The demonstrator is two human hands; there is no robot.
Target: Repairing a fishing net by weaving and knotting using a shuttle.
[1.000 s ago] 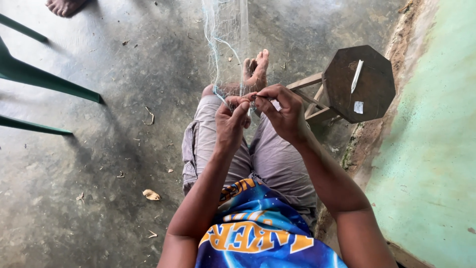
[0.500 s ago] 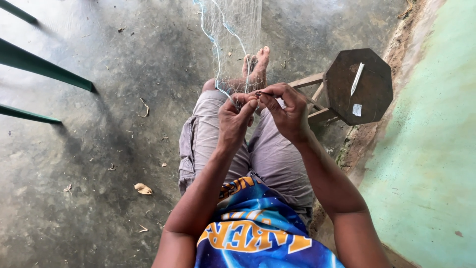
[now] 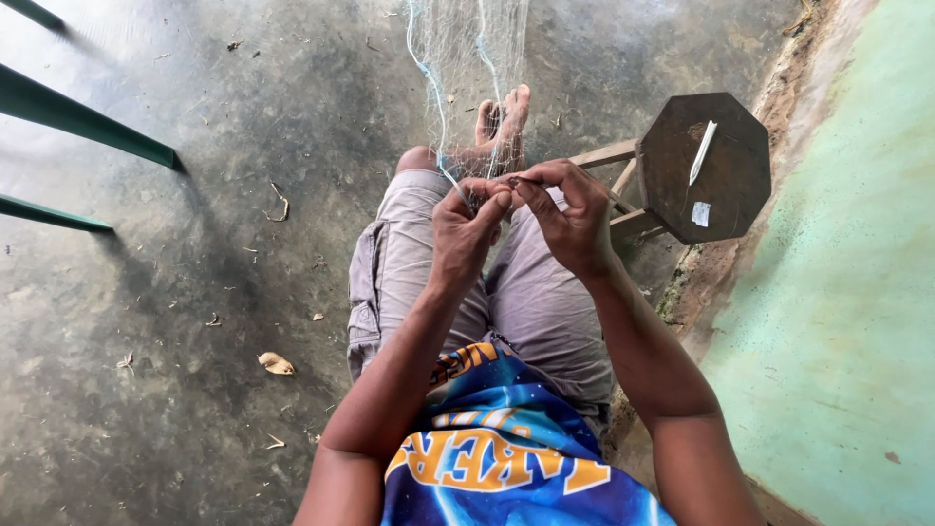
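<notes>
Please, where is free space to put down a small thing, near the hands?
The octagonal dark wooden stool top is bare around its white needle and small white piece. The grey concrete floor beside the person's left thigh holds only dry leaves. It is crowded where left hand, right hand and fine net meet.

L hand (image 3: 466,229) closer to R hand (image 3: 570,214) | fingertips now meet at net (image 3: 467,68)

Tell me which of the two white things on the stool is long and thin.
The white needle-like stick, lying slanted across the upper part of the dark wooden stool. The other white thing, just below it, is a small square scrap.
</notes>
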